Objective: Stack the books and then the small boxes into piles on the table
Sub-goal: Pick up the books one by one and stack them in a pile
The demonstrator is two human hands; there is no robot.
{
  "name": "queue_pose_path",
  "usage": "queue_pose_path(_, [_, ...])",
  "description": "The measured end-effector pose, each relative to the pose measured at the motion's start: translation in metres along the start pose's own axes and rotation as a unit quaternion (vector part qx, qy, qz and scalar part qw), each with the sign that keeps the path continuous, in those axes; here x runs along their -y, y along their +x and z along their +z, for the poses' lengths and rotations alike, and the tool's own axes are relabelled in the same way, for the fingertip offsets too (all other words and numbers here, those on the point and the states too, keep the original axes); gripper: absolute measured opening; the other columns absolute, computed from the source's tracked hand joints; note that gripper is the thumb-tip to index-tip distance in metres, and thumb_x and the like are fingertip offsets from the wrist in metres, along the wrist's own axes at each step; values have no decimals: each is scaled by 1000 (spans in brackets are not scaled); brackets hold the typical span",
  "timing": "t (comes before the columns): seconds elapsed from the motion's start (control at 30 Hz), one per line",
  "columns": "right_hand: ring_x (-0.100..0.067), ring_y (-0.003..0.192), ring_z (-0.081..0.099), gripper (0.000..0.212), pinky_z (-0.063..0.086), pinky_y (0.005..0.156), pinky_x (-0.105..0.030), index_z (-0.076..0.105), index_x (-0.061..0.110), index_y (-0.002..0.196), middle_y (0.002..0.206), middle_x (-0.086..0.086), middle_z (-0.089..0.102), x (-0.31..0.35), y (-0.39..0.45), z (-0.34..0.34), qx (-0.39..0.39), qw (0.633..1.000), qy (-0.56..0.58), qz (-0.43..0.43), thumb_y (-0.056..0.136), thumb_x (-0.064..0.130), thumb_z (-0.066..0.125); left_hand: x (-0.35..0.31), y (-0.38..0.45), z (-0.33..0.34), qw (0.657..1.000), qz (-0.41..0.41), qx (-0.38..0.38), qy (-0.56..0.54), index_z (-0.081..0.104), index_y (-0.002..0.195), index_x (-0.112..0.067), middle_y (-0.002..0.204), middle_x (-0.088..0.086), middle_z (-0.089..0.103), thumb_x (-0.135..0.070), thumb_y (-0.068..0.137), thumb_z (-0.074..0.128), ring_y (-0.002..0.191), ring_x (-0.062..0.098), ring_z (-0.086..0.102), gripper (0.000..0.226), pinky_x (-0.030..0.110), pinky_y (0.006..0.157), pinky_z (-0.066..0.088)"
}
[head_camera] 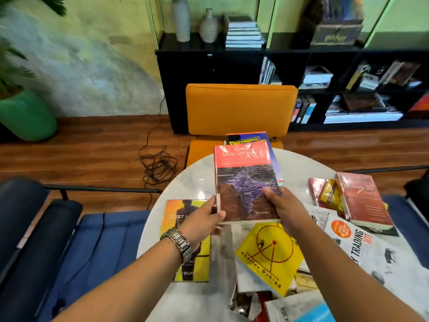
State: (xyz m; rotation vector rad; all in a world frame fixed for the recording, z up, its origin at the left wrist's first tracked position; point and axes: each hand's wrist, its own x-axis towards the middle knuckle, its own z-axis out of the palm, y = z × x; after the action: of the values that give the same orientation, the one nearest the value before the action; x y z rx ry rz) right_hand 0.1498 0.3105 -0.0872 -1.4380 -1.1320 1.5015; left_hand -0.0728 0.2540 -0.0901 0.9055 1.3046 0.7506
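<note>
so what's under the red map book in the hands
A blue book with yellow title lettering lies beneath the red map book, on the table. Most of its cover is hidden.

A single wide-angle view from a camera worn on a person's head, looking forward and down over a round white table (195, 182). The table fills the lower centre and right, close beneath the camera. Both forearms reach in from 6 o'clock toward the middle. An orange chair (241, 108) sits beyond the table at 12 o'clock, with black shelves (209, 73) farther back. Straight lines bow near the edges.
</note>
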Motion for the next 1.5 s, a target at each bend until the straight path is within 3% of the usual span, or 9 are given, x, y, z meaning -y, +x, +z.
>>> queue_pose_path(0.17, [-31, 75, 71, 28, 57, 77, -47, 73, 15, 76, 79, -11, 75, 28, 37, -28, -44, 994, -99, 17, 90, 37, 62, -29, 42, 21, 999, 1, -36, 17, 57, 127, -16, 109, 3, 62, -20, 96, 53, 82, 17, 62, 32, 24, 60, 48])
queue_pose_path(0.3, [-20, 60, 57, 25, 41, 52, -25, 63, 12, 82, 75, -8, 66, 46, 66, -36, -75, 985, -154, 34, 89, 36, 65, -48, 66, 29, 996, 18, -79, 32, 52, 132, -9, 111, 5, 61, -19, 97, 52, 76, 13, 58, 36, 19, 61, 50])
queue_pose_path(0.47, [-25, 78, 66, 20, 53, 72, -33, 68, 8, 93, 88, -10, 69, 59, 95, -36, -89, 965, -249, 0, 86, 27, 68, -60, 94, 29, 981, 37, -156, 106, 51, 136, -15, 132, 6, 59, -26, 96, 52, 117, 29, 57, 42, 37, 96, 49])
queue_pose_path(0.53, [-28, 86, 67, 23, 55, 81, -39, 70, 7, 102, 96, -11, 71, 58, 104, -36, -93, 952, -292, -12, 86, 24, 68, -62, 99, 32, 976, 42, -153, 147, 58, 129, -17, 126, 6, 64, -23, 96, 49, 114, 32, 58, 35, 32, 85, 46])
queue_pose_path(0.67, [-21, 77, 63, 24, 51, 62, -29, 69, 11, 109, 97, -5, 69, 46, 106, -40, -91, 939, -331, -5, 88, 22, 66, -54, 109, 32, 966, 32, -164, 196, 55, 133, -23, 133, -4, 59, -24, 95, 51, 117, 16, 57, 39, 22, 91, 42])
queue_pose_path(0.73, [-21, 82, 63, 29, 53, 66, -32, 67, 14, 116, 104, -6, 69, 41, 105, -43, -102, 940, -327, -9, 89, 23, 65, -50, 109, 32, 963, 29, -171, 208, 54, 134, -27, 133, -8, 59, -24, 94, 53, 112, 10, 58, 41, 17, 87, 40])
queue_pose_path(0.93, [-21, 85, 67, 33, 57, 70, -35, 65, 16, 122, 110, -6, 71, 33, 99, -46, -116, 949, -294, -1, 90, 23, 66, -42, 110, 34, 942, 49, -193, 270, 55, 132, -35, 113, -3, 70, -28, 94, 50, 80, 20, 63, 39, 24, 66, 46])
queue_pose_path(1.37, [-22, 88, 67, 38, 59, 72, -38, 61, 17, 128, 113, -6, 70, 28, 95, -44, -130, 949, -286, 17, 91, 23, 63, -41, 103, 36, 941, 57, -190, 273, 52, 136, -29, 133, -3, 60, -28, 97, 49, 112, 17, 59, 40, 17, 78, 40])
queue_pose_path(1.5, [-24, 101, 65, 48, 58, 77, -37, 49, 20, 139, 128, -6, 63, 26, 93, -40, -133, 941, -309, 27, 93, 27, 58, -41, 94, 37, 953, 46, -176, 244, 44, 141, -23, 142, -5, 51, -27, 97, 49, 127, 16, 51, 45, 21, 98, 38])
